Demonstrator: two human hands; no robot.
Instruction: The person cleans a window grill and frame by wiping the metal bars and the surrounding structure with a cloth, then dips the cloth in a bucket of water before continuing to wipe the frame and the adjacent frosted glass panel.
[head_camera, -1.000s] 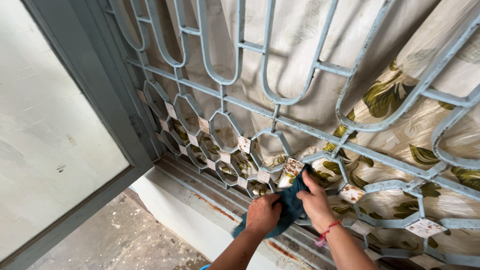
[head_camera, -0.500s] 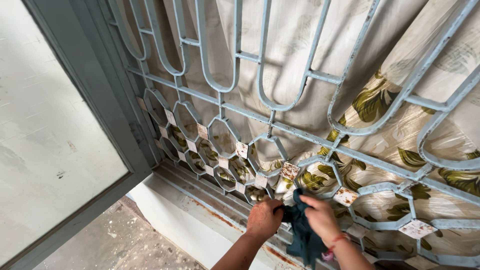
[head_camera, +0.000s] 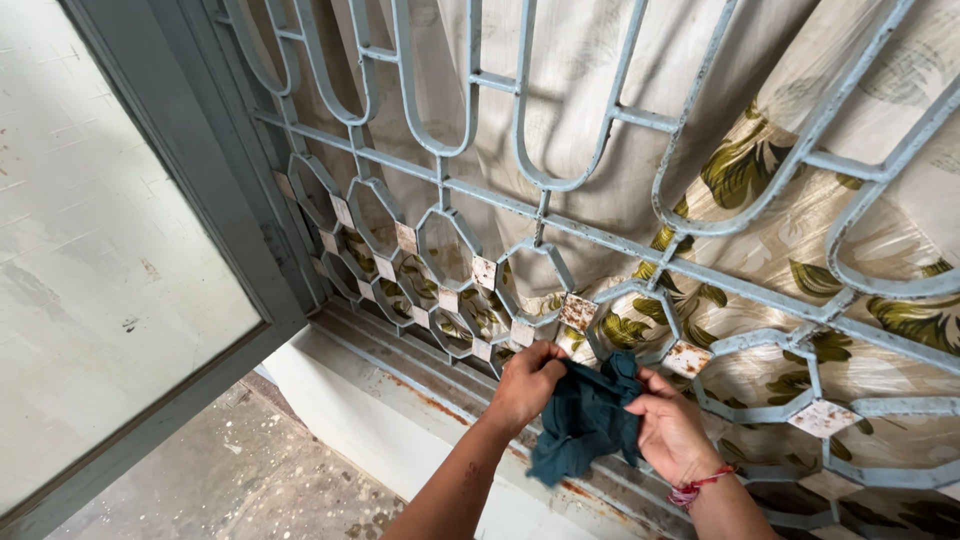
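Note:
A dark teal cloth (head_camera: 583, 420) hangs between my two hands in front of the light blue metal window grille (head_camera: 540, 215). My left hand (head_camera: 527, 383) grips the cloth's left edge, close to the row of octagon shapes in the grille. On the cloth's right side is my right hand (head_camera: 673, 432), fingers curled around it and a red thread at the wrist. Small rusty square plates (head_camera: 579, 312) join the octagons just above my hands.
A cream curtain with green leaf print (head_camera: 760, 240) hangs behind the grille. A grey-framed window pane (head_camera: 110, 260) stands open at the left. Below the grille runs a rust-stained white sill (head_camera: 400, 410), and a dusty floor (head_camera: 250, 490) lies lower left.
Both hands have pulled the cloth a little away from the grille; the right hand has turned under the cloth and the cloth now hangs bunched between them.

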